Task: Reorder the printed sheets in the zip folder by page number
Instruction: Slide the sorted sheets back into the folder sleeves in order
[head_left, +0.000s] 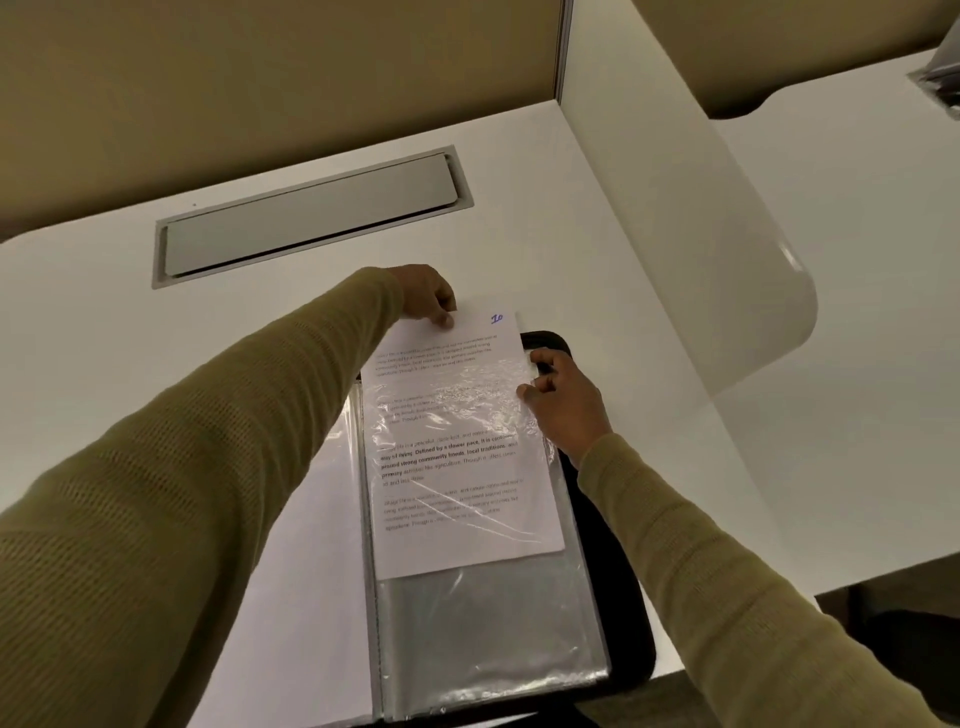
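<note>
A black zip folder (618, 561) lies open on the white desk, its clear plastic sleeves (488, 639) on top. A printed sheet (457, 457) marked "10" in blue at its top right corner sits partway inside the top sleeve, its upper end sticking out beyond the sleeve's mouth. My left hand (428, 293) pinches the sheet's top edge. My right hand (563, 400) pinches the sleeve's right edge near its top. White pages (311, 571) lie on the folder's left side, partly hidden by my left sleeve.
A grey cable hatch (311, 218) is set into the white desk (104, 322) behind the folder. A white divider panel (675, 270) stands to the right, with another desk beyond it. Beige partition walls close the back.
</note>
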